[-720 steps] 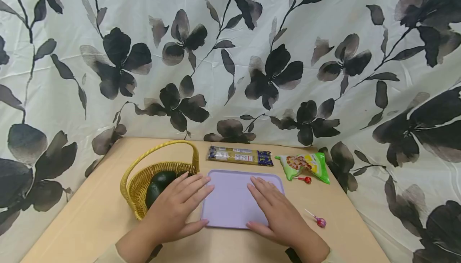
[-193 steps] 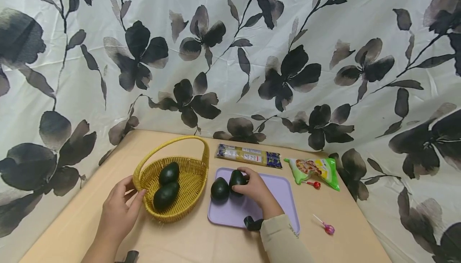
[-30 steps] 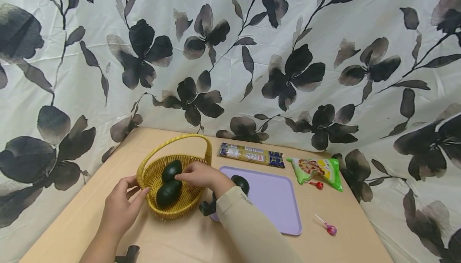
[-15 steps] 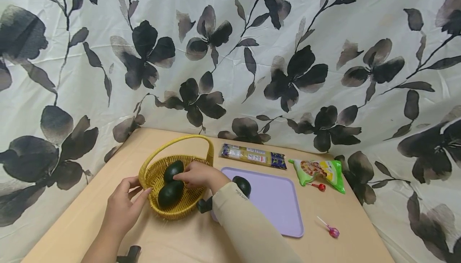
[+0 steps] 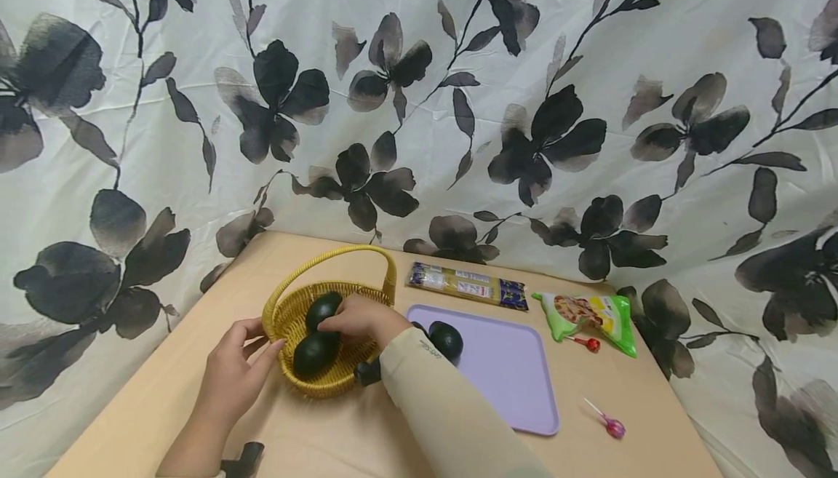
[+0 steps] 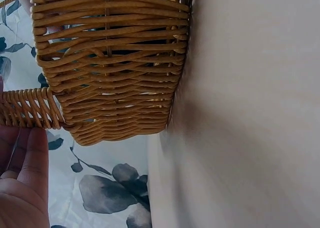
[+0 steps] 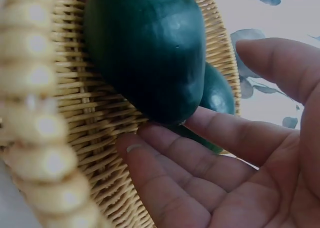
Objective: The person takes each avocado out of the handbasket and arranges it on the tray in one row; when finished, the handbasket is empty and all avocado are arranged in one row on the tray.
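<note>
Two hands at a wicker basket of avocados on a tan surface.

The left hand point(image 5: 237, 378) rests against the near rim of the yellow basket point(image 5: 296, 316), fingers loosely curved about the weave and gripping nothing firmly. The right hand point(image 5: 358, 319), in a beige sleeve point(image 5: 445, 405), reaches across into the basket, its fingers spread open and touching the farther avocado point(image 5: 324, 308); a second avocado point(image 5: 316, 351) lies nearer in the basket. Just beside the basket, a lilac tray point(image 5: 504, 380) carries another avocado point(image 5: 446, 339). A pink lollipop point(image 5: 610, 424) lies to the right, a red lollipop point(image 5: 586, 343) and green snack bag point(image 5: 589, 312) beyond, a noodle packet point(image 5: 468, 286) at the back. A floral curtain point(image 5: 458, 100) hangs behind.
</note>
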`<state>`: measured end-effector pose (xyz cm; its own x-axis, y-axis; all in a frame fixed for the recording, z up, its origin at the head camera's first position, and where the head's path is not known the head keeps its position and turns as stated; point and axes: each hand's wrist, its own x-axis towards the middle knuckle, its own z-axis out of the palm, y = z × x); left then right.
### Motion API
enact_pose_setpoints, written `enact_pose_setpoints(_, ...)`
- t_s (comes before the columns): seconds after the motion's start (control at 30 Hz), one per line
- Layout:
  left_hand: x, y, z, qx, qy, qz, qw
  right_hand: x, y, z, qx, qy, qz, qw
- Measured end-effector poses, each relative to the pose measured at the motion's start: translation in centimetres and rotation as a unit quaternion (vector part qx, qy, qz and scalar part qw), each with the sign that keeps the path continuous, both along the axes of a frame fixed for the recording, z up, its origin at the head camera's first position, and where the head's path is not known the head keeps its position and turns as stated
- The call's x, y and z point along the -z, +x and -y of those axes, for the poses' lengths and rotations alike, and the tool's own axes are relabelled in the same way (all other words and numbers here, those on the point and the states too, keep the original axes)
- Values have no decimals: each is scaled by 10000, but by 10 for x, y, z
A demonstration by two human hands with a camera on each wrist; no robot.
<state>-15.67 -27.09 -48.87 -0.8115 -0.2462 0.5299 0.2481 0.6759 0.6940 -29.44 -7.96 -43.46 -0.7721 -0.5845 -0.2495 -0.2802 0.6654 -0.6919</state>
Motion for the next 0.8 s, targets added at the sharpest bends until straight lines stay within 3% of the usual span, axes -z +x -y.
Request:
enact_pose_setpoints(0.23, 1, -1, -1, 5, 23, -64, 10000, 5, -4, 3, 130, 268, -163, 9994)
enact_pose_setpoints(0.6, 1, 0, -1, 41, -22, -73, 10000, 8, 0, 15, 756, -239, 935, 9925)
enact_pose_setpoints(0.8, 3, -1, 0, 56, -3, -159, 9999, 7, 1, 21, 762, -326, 1227, 9890)
